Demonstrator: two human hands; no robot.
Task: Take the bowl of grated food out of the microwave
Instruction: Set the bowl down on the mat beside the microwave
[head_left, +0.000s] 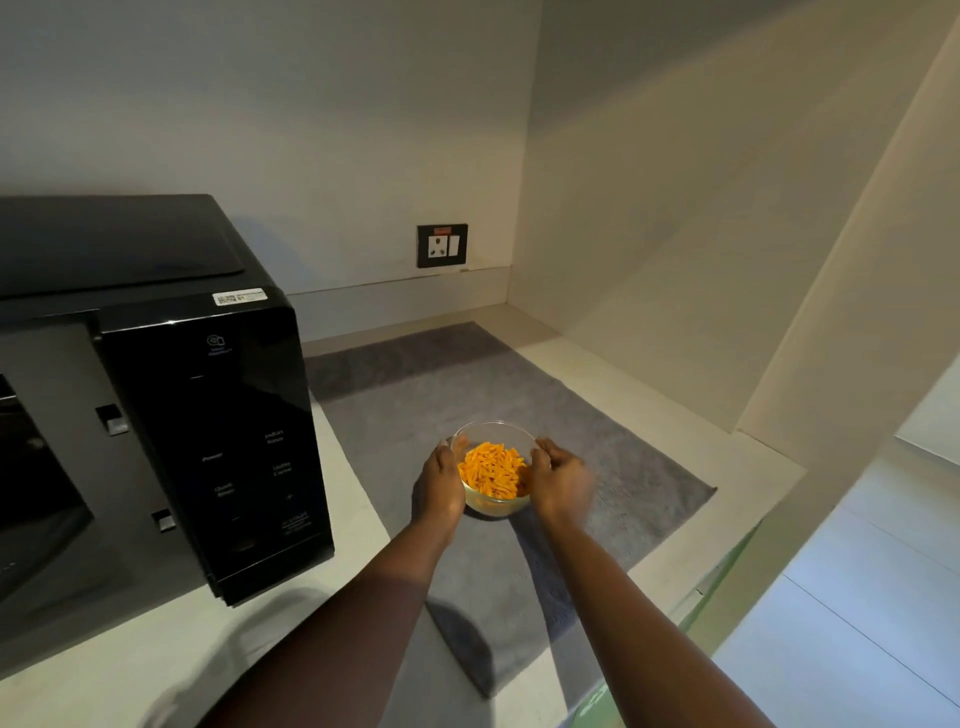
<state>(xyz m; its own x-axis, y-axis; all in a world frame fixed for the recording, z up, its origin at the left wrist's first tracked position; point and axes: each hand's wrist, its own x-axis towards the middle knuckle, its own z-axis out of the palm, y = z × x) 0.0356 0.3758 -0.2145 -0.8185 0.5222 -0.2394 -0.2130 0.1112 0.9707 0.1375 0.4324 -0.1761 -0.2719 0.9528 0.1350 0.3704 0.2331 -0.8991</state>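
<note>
Item — glass bowl (493, 470), clear, holding orange grated food (491, 475). Location: out of the microwave (156, 415), to its right, over the grey mat (597, 441) on the pale counter (343, 545); whether its base already touches the mat I cannot tell, though it looks very low

Item — my left hand (439, 486), cupped against the bowl's left wall, fingers curled around the glass with the thumb up by the rim

Item — my right hand (558, 480), mirrored on the right wall, fingers (540, 457) bent and pressed to the side near the rim; slightly blurred, so the exact finger spacing is unclear

Item — microwave, black, left of scene, door side open toward me; cavity dark, contents not readable

Item — wall socket (442, 245), far wall, well apart from the work

Handling note, my judgement: the removal looks nearly complete — what remains is a flat, quiet set-down. I should keep both palms level so the shreds stay below the rim, lower until the base sits fully on the mat, and let go of both sides together. The glass may be hot; grip high and briefly. Keep the left elbow clear of the microwave's near corner
</note>
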